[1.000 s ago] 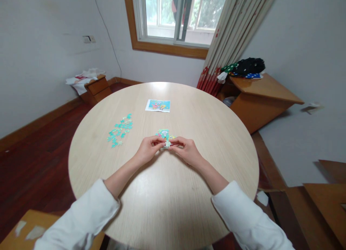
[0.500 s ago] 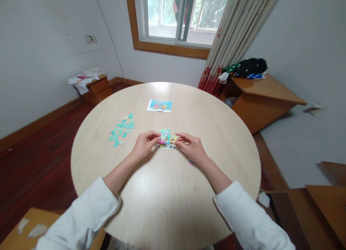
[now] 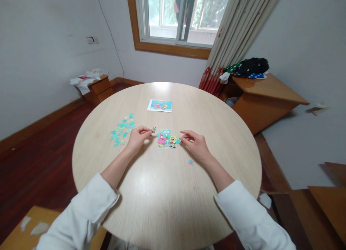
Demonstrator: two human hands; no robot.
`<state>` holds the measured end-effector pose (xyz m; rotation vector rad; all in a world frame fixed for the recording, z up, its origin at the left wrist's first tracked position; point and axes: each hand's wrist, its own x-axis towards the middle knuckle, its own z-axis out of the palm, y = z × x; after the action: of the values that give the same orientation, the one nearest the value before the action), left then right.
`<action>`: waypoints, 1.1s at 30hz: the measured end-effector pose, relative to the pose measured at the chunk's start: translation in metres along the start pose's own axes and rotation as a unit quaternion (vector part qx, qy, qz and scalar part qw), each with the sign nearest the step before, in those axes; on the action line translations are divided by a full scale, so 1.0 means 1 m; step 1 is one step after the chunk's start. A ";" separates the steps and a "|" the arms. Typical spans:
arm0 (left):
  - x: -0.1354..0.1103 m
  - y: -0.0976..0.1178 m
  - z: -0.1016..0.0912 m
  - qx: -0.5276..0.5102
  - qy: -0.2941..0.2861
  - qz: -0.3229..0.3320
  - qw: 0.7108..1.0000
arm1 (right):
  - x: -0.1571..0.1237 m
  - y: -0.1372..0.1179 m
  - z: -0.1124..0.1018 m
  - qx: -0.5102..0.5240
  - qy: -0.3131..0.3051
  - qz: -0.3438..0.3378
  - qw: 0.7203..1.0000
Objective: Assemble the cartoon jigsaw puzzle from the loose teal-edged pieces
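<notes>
A partly joined jigsaw puzzle (image 3: 163, 139) with cartoon figures, one pink and one yellow, lies between my hands. My left hand (image 3: 141, 136) is just left of it, pinching a small puzzle piece (image 3: 153, 129) above the table. At the puzzle's right edge, my right hand (image 3: 194, 143) has its fingertips closed on a teal puzzle piece (image 3: 178, 141) beside the yellow figure. Whether that piece is joined to the rest is too small to tell. A loose pink-and-teal puzzle piece (image 3: 191, 162) lies below my right hand.
Several loose teal puzzle pieces (image 3: 123, 129) are spread on the left of the round table (image 3: 162, 199). A printed reference picture (image 3: 160, 105) lies farther back. Behind the table stand a tilted wooden cabinet (image 3: 266, 98) with cloths on top and a long curtain (image 3: 238, 37).
My left hand has moved left and slightly up off the puzzle, carrying a piece. My right hand has shifted a little right, uncovering the yellow figure and the teal piece.
</notes>
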<state>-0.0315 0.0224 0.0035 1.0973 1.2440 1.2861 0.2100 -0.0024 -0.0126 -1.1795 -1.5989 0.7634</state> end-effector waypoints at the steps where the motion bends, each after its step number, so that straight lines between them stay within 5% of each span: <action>1: 0.001 0.000 0.000 -0.012 0.002 -0.013 1.000 | 0.000 0.000 0.000 0.000 -0.001 -0.001 1.000; 7: 0.005 -0.003 -0.003 -0.076 0.001 -0.069 0.995 | -0.001 0.000 0.000 -0.005 -0.001 0.001 1.000; 33: 0.000 0.002 -0.001 -0.039 -0.012 -0.051 0.998 | 0.000 -0.001 -0.001 -0.025 -0.002 -0.005 1.000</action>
<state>-0.0322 0.0224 0.0057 0.9796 1.2066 1.2294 0.2103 -0.0032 -0.0114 -1.2042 -1.6349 0.7236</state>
